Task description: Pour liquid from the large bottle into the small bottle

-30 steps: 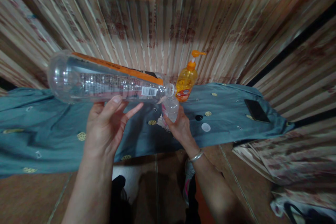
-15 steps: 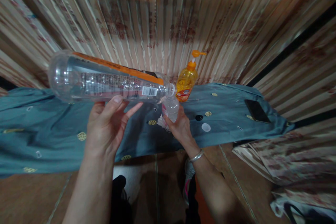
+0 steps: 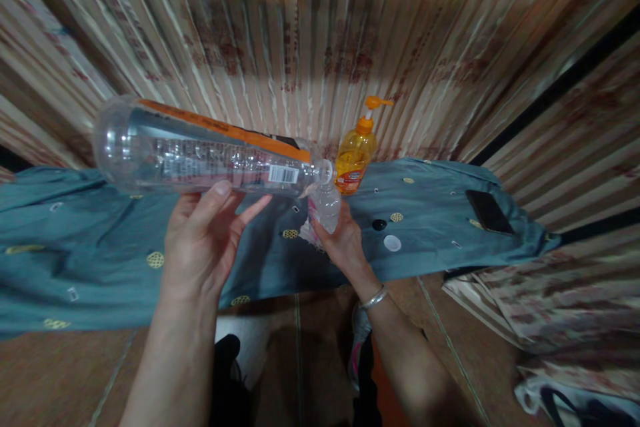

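Observation:
My left hand [image 3: 205,233] supports a large clear plastic bottle [image 3: 210,153] from below, thumb along its near side. The bottle lies almost level, its open neck on the right, with an orange-edged label and a barcode. Below that neck, my right hand [image 3: 343,237] is closed around a smaller clear plastic bottle [image 3: 326,205]. The two mouths are close together; whether they touch I cannot tell. What liquid is inside either one is hard to make out. Just behind them stands a pump bottle [image 3: 355,157] of yellow liquid with an orange pump.
A teal patterned cloth [image 3: 430,193] covers the table. On it lie a black cap [image 3: 379,224], a white cap [image 3: 393,243] and, farther right, a dark phone [image 3: 489,211]. A striped curtain [image 3: 300,47] hangs close behind, and a black bar [image 3: 560,83] slants at the right.
Almost nothing differs. Both hands keep their hold, and the large bottle has shifted very slightly at its neck.

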### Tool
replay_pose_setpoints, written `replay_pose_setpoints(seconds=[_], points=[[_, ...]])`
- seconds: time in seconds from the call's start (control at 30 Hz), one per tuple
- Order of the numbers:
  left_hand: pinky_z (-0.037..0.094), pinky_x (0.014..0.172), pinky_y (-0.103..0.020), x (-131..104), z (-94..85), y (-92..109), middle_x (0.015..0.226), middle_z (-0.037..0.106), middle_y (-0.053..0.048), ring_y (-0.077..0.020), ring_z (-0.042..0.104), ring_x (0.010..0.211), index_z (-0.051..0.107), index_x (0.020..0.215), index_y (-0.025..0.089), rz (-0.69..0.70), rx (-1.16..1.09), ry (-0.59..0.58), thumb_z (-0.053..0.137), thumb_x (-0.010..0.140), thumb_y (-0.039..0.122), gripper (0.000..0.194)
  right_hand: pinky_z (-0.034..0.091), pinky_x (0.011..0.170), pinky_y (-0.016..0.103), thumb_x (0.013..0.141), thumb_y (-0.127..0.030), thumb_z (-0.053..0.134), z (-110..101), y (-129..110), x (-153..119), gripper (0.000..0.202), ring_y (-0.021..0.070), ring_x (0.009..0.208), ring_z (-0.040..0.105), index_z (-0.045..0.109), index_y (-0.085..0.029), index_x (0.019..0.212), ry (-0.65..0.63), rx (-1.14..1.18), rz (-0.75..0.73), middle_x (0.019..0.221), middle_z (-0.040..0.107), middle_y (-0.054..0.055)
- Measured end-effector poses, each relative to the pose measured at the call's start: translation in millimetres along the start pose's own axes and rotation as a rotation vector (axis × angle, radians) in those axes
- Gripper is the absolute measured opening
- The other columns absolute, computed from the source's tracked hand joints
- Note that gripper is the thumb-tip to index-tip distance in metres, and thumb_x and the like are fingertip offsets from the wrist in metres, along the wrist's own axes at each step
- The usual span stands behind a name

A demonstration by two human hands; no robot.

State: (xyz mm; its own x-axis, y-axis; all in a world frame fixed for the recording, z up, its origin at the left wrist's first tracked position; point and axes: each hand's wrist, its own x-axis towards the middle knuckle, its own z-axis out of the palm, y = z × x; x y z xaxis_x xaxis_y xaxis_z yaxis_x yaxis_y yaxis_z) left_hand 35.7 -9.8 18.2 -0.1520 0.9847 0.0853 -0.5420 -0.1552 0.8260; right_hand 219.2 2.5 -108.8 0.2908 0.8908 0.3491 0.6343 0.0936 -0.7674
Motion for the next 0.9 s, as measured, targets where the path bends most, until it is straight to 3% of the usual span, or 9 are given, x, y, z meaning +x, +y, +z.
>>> replay_pose_setpoints(seconds=[0.43, 0.6, 0.9], points=[[0.062, 0.088, -0.049, -1.7, 0.1, 0.4, 0.076, 0.067, 0.004, -0.0195, 0.064, 0.091, 0.067, 0.068, 0.023, 0.004, 0.005, 0.015, 0.083, 0.062, 0.019, 0.017, 0.055, 0.092, 0.041, 0.082, -0.038, 0.068, 0.2, -0.2, -0.2, 0.061, 0.0275, 0.109, 0.068, 0.046, -0.016, 0.135, -0.003, -0.004, -0.004, 0.119, 0.069, 0.013], [0.061, 0.089, -0.048, -1.5, 0.4, -0.7, 0.078, 0.069, 0.004, -0.0158, 0.063, 0.079, 0.069, 0.071, 0.024, 0.009, 0.013, 0.017, 0.080, 0.063, 0.015, 0.017, 0.056, 0.092, 0.041, 0.081, -0.036, 0.070, -0.1, -0.3, 0.2, 0.061, 0.0273, 0.109, 0.068, 0.047, -0.017, 0.135, -0.004, 0.007, -0.001, 0.120, 0.069, 0.012], [0.060, 0.090, -0.046, -1.2, 0.9, -1.4, 0.082, 0.071, 0.004, -0.0180, 0.066, 0.089, 0.069, 0.076, 0.025, 0.019, 0.035, -0.005, 0.081, 0.063, 0.012, 0.022, 0.055, 0.093, 0.040, 0.081, -0.033, 0.069, -0.4, -1.2, 0.8, 0.065, 0.0272, 0.111, 0.067, 0.044, -0.015, 0.138, -0.012, -0.008, -0.009, 0.123, 0.068, 0.013]])
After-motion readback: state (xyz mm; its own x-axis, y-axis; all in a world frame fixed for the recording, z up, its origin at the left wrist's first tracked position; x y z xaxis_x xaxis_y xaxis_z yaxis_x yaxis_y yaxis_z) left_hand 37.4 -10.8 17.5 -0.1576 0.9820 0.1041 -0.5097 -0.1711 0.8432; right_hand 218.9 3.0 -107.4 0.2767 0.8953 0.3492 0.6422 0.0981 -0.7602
